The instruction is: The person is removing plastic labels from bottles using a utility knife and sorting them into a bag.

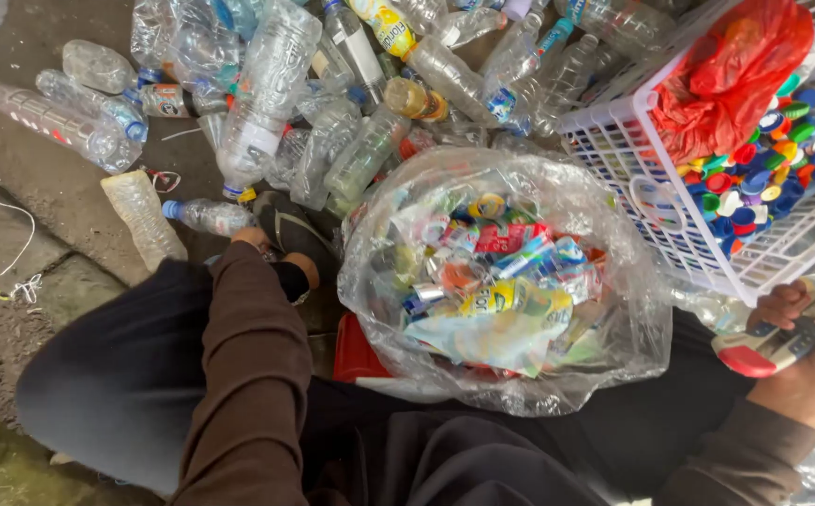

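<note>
Hands, head view. Right hand (806, 351), lower right of the frame: fingers curled around a small flat tool with a red end (768, 349), gripped near its middle; kind of tool unclear, possibly a cutter. Left hand (255, 240), centre left: mostly hidden past the brown sleeve (248, 375), reaching toward a small clear bottle with a blue cap (206, 216) on the ground; whether it grips anything cannot be told.

Bottle: judged very light, thin-walled, easily crushed, smooth and a little slippery; best taken around the body or at the stiffer neck below the cap.

Surroundings: clear plastic bag (557, 187), centre, filled with peeled coloured labels (496, 281); soft, shapeless, light. White lattice basket (651, 178), upper right, holding loose bottle caps (763, 183) in many colours and a red plastic bag (726, 75). Heap of empty clear bottles (332, 84) across the top of the frame.

Hidden or unclear: left fingers; dark sandal (285, 230) partly covered; basket cut off at the right edge; a red object (356, 356) under the bag, identity unknown.
</note>
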